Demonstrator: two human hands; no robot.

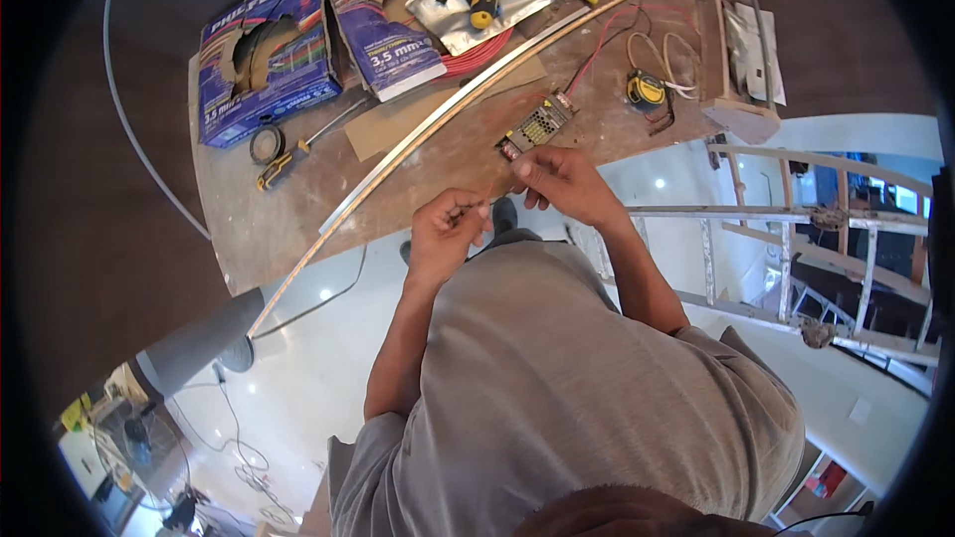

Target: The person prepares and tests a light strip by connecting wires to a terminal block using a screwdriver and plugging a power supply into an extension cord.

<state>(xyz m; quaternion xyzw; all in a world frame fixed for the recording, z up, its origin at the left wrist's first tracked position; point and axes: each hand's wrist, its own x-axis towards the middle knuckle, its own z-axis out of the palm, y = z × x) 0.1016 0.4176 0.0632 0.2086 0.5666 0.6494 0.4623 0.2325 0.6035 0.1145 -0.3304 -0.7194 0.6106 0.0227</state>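
Observation:
My left hand [448, 231] is held over the table's near edge, thumb and fingertips pinched together on a thin red wire [489, 189]. My right hand [565, 184] is closed beside the lower end of a perforated metal power supply [542, 126]; what its fingers grip, if anything, is hidden. Red and dark leads run from the supply's far end toward the back of the table. Left of the supply, a long pale strip [428, 129] lies diagonally over a flat piece of cardboard [370, 131], with a thin brown-edged strip alongside it.
Two blue wire boxes [264, 104], a silver pouch [532, 8] with yellow-black tools on it, and a red wire coil [487, 58] fill the back. A screwdriver [284, 167] and black tape roll [267, 145] lie left, a tape measure [647, 89] right. Ladders [756, 219] stand to the right.

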